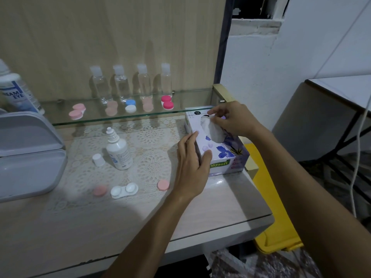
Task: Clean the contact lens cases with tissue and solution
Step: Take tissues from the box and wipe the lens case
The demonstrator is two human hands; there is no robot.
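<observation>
**Pulling a tissue for the open lens case**

The tabletop [220,199] carries a light cardboard tissue box [224,153] at centre right. The left hand [191,163] steadies its side, fingers relaxed. The right hand [230,121] pinches the soft, tearable tissue [210,129]; a grip low at the slot looks safest. The solution bottle [118,152] stands uncapped at centre. The small, slick lens case [124,190] lies open at lower centre, likely best held by its bridge.

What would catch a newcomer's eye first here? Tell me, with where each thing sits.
First the two hands at the tissue box on the table's right: the left hand steadies its near side while the right hand pinches the tissue at its opening. Next, the open white lens case near the front edge between two pink caps, with the uncapped solution bottle behind it. Then four clear bottles lined along the glass shelf.
</observation>
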